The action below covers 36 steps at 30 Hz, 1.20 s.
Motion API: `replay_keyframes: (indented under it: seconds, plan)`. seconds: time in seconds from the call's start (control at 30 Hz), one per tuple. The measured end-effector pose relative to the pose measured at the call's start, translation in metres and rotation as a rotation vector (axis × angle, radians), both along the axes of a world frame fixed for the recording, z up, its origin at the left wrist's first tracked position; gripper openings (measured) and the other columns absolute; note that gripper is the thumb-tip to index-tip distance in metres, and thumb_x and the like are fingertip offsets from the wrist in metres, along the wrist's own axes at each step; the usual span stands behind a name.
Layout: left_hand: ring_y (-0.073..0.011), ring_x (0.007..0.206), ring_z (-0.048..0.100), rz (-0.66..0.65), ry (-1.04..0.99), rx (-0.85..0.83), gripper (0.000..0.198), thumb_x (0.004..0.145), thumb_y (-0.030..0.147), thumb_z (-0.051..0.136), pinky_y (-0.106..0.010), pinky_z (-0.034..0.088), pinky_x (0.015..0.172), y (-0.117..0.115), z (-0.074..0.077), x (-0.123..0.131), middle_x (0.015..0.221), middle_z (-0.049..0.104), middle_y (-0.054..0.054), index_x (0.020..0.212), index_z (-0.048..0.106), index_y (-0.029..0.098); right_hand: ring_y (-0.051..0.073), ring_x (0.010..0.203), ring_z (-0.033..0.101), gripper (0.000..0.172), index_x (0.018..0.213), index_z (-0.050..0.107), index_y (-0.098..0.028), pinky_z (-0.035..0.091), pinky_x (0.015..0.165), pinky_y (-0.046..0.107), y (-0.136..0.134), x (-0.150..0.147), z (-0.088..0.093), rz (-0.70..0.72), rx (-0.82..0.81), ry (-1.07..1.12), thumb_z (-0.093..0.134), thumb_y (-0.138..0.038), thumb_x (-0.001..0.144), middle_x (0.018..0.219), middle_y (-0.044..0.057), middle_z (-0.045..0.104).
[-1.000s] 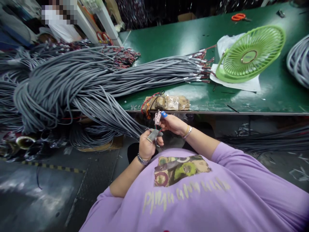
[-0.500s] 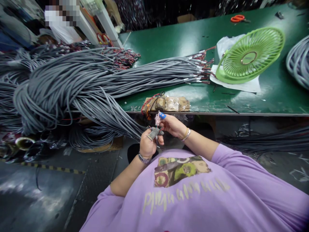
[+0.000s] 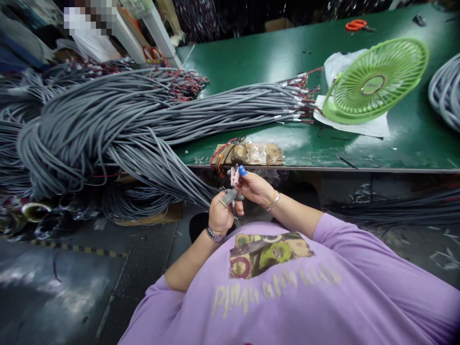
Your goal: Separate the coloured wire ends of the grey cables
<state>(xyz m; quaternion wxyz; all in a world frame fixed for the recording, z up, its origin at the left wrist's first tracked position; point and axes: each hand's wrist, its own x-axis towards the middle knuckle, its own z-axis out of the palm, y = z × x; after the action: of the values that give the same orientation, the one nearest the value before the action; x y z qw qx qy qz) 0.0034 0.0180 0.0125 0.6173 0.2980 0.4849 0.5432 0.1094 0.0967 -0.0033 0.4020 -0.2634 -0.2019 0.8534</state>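
Note:
Just beyond the front edge of the bench, my left hand (image 3: 220,213) is closed around the end of a grey cable, its thumb wrapped in grey. Thin coloured wires stick out there, partly hidden by the fingers. A thick bundle of grey cables (image 3: 168,165) runs down from the bench towards this hand. Close beside it, my right hand (image 3: 258,189), with a blue cover on the thumb, pinches a small pink clip (image 3: 235,176) above the wire ends. Whether the clip touches the wires I cannot tell.
Behind the hands, a wooden block (image 3: 266,154) with red and black wires lies on the green bench (image 3: 247,62). A green fan (image 3: 373,86) stands to the right. Orange-handled scissors (image 3: 356,25) lie farther back, and coiled grey cable (image 3: 447,93) sits at the right edge.
The pink clip has tilted, and its two arms now show spread apart. My right hand has shifted slightly left; my left hand stays almost where it was.

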Motion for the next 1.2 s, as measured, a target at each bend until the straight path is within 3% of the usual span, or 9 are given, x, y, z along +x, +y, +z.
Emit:
replay_keyframes:
  seconds: [0.3,0.43,0.6,0.7,0.83,0.9,1.07,1.2]
  plan:
    - [-0.0097,0.033,0.049,-0.038,0.042,0.024,0.036,0.071,0.049,0.071,-0.021,0.040,0.035,-0.008,0.004,0.003,0.043,0.057,0.001,0.067,0.062,0.015,0.011,0.061,0.052,0.054,0.088,0.067,-0.015,0.044,0.054,0.021,0.000,0.009,0.006,0.154,-0.095,0.008,0.049,-0.066,0.086,0.072,0.004,0.062]
    - [-0.0103,0.034,0.051,0.016,0.055,0.066,0.035,0.072,0.048,0.070,-0.021,0.042,0.037,-0.012,0.005,0.001,0.045,0.059,0.000,0.067,0.062,0.015,0.012,0.062,0.054,0.048,0.093,0.068,-0.015,0.046,0.056,0.022,0.001,0.010,0.009,0.187,-0.053,-0.013,0.051,-0.060,0.088,0.076,0.004,0.064]
    - [-0.0102,0.037,0.053,0.069,0.063,0.083,0.034,0.072,0.048,0.070,-0.020,0.043,0.038,-0.010,0.004,-0.001,0.046,0.060,0.000,0.069,0.063,0.014,0.009,0.058,0.052,0.025,0.081,0.066,-0.014,0.044,0.054,0.020,-0.001,0.008,0.009,0.073,0.010,-0.109,0.061,-0.038,0.087,0.071,0.002,0.063]
    - [-0.0095,0.037,0.053,0.084,0.050,0.099,0.034,0.072,0.048,0.071,-0.019,0.043,0.038,-0.007,0.002,-0.001,0.046,0.059,0.000,0.069,0.063,0.014,0.008,0.055,0.049,0.034,0.077,0.063,-0.014,0.042,0.053,0.021,-0.003,0.008,0.005,0.018,0.093,-0.166,0.068,-0.047,0.079,0.067,0.001,0.061]
    - [-0.0095,0.037,0.052,0.087,0.023,0.111,0.032,0.071,0.045,0.071,-0.019,0.043,0.037,-0.004,0.001,-0.001,0.045,0.059,0.000,0.068,0.065,0.014,0.006,0.052,0.043,0.047,0.068,0.059,-0.015,0.036,0.051,0.020,-0.004,0.006,-0.003,-0.203,0.300,-0.333,0.075,-0.059,0.066,0.061,-0.002,0.056]
    - [-0.0094,0.036,0.052,0.095,0.019,0.108,0.032,0.071,0.045,0.072,-0.019,0.044,0.037,-0.003,0.001,0.000,0.045,0.059,0.000,0.068,0.065,0.014,0.006,0.052,0.042,0.051,0.068,0.058,-0.015,0.035,0.051,0.020,-0.003,0.004,-0.004,-0.239,0.319,-0.359,0.074,-0.063,0.063,0.059,-0.003,0.055]
    - [-0.0107,0.035,0.053,0.116,0.042,0.098,0.034,0.070,0.047,0.072,-0.021,0.045,0.036,-0.003,-0.002,0.001,0.046,0.060,0.000,0.068,0.063,0.014,0.008,0.053,0.044,0.055,0.076,0.063,-0.014,0.038,0.050,0.021,-0.001,0.000,0.001,0.025,0.162,-0.127,0.069,-0.068,0.067,0.058,-0.003,0.052]
    - [-0.0105,0.036,0.054,0.145,0.068,0.094,0.032,0.071,0.044,0.072,-0.021,0.046,0.037,-0.004,-0.005,0.001,0.046,0.060,0.001,0.069,0.064,0.014,0.008,0.054,0.045,0.050,0.076,0.066,-0.012,0.039,0.051,0.021,0.000,-0.003,0.005,-0.008,0.096,-0.072,0.071,-0.062,0.070,0.057,-0.002,0.052]
